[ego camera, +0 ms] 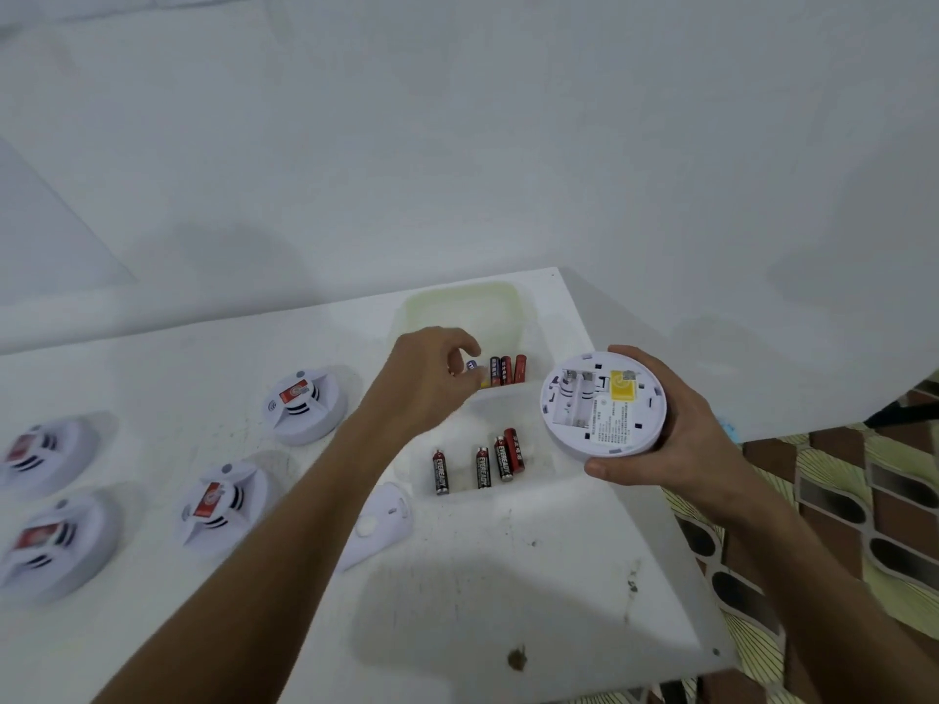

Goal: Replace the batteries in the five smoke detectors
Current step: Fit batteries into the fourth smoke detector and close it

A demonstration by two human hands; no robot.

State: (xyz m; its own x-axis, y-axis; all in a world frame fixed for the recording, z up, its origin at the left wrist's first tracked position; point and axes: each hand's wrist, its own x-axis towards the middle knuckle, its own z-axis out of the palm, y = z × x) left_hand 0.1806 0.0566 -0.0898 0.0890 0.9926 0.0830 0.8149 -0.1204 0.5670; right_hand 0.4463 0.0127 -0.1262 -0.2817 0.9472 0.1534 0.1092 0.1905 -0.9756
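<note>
My right hand (676, 439) grips a white smoke detector (604, 403) turned underside up, its battery bay open and a yellow label beside it. My left hand (432, 383) reaches into the far clear container (467, 307) and pinches a blue-tipped battery (473, 367) next to several red and black batteries (507, 369). The near container (538, 472) holds several black and red batteries (482, 465). A detached white cover (378, 525) lies on the table. Several other detectors (305, 406) sit face up at the left.
The white table (482, 602) ends at its right edge near my right forearm. Patterned floor (838, 525) shows beyond it. A white wall rises behind the table. Small dirt spots (517, 659) mark the near surface.
</note>
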